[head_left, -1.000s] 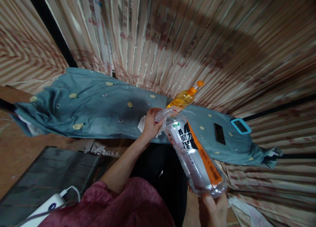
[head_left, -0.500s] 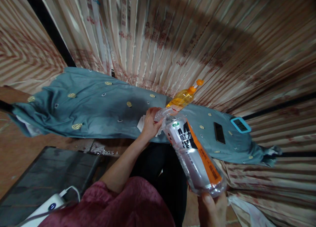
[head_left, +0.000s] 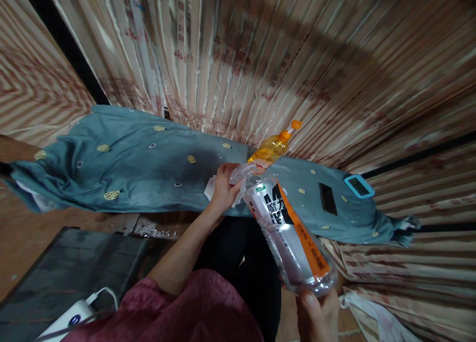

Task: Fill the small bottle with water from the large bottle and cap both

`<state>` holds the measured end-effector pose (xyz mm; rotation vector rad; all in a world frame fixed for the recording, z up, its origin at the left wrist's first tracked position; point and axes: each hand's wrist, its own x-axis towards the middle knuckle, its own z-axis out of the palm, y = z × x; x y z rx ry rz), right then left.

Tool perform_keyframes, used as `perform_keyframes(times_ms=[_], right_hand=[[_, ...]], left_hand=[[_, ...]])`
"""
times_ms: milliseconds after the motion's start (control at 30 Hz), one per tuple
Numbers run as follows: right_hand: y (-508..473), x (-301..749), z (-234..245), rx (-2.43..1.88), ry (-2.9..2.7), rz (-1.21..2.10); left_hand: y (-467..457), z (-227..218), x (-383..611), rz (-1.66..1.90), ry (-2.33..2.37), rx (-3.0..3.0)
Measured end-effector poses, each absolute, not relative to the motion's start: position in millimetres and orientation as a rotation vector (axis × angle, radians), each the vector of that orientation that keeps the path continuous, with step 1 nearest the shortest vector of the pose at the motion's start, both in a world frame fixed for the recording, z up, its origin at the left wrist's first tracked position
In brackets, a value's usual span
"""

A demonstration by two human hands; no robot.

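Observation:
A large clear plastic bottle (head_left: 286,238) with a silver, black and orange label slants between my hands. My left hand (head_left: 225,188) is closed around its narrow neck end. Under the base, my right hand (head_left: 318,312) grips the bottle, with the thumb on the near side and the other fingers mostly hidden. Just beyond the neck stands a pump bottle (head_left: 270,148) of yellow liquid with an orange top, its lower part covered by the plastic bottle. White tissue (head_left: 210,188) shows beside my left hand; whether the hand touches it I cannot tell.
A teal patterned cloth (head_left: 141,158) covers the long narrow surface before me. On its right lie a dark phone (head_left: 327,199) and a blue-framed device (head_left: 359,186). Pleated curtains (head_left: 260,59) hang behind. At lower left, a white power bank (head_left: 67,319) with a cable rests on a dark surface (head_left: 74,267).
The view has shifted slightly, so the scene sits a little further left. Both hands keep the same hold on the plastic bottle.

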<state>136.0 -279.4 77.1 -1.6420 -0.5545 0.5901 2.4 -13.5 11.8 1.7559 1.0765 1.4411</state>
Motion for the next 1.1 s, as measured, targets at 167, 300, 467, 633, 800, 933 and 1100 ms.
perform_keyframes(times_ms=[167, 300, 467, 633, 800, 933, 1100], right_hand=[[-278.1, 134.2, 78.1, -1.614, -0.574, 0.603], [-279.2, 135.1, 77.2, -1.648, -0.609, 0.584], [-281.9, 138.6, 73.2, -1.666, -0.632, 0.560], [-283.8, 138.7, 72.0, -1.647, -0.602, 0.585], [-282.0, 136.6, 75.5, -1.642, -0.593, 0.601], [-280.1, 136.0, 76.5, -1.638, -0.568, 0.592], [-280.0, 135.2, 78.5, -1.686, -0.584, 0.575]], left_hand=[[-13.2, 11.6, 2.7, 1.449, 1.080, 1.743], [-12.9, 9.5, 3.4, 1.477, 1.064, 1.741], [-13.1, 8.9, 3.8, 1.490, 1.061, 1.752], [-13.3, 9.2, 3.9, 1.487, 1.067, 1.750], [-13.3, 8.9, 4.1, 1.490, 1.060, 1.742], [-13.5, 8.2, 4.0, 1.488, 1.065, 1.743], [-12.8, 6.2, 5.0, 1.480, 1.079, 1.754]])
